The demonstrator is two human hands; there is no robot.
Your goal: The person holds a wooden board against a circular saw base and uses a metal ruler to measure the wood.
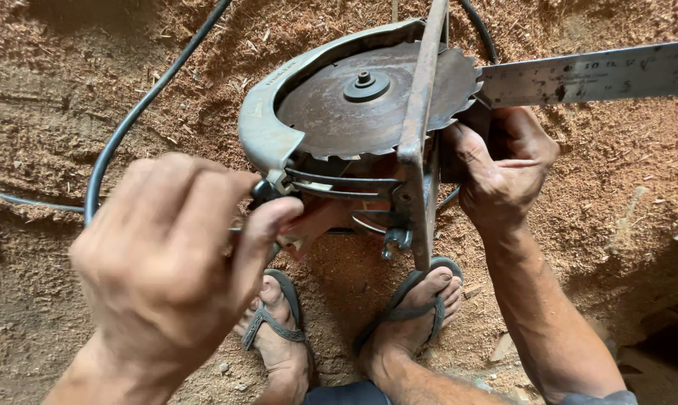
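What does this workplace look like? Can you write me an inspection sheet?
Surface: ground covered in sawdust, with small wood chips.
Job's things: circular saw held on its side, toothed blade exposed and rusty; metal ruler lying against the blade's edge.
Clutter: wood scraps near the feet.
Hands: left hand pinches a small dark part at the saw's guard; right hand grips the saw by the ruler's end.
Cables: black cable curves over the sawdust, up past the saw.
Surroundings: feet in sandals below the saw; board edges at right, unclear.
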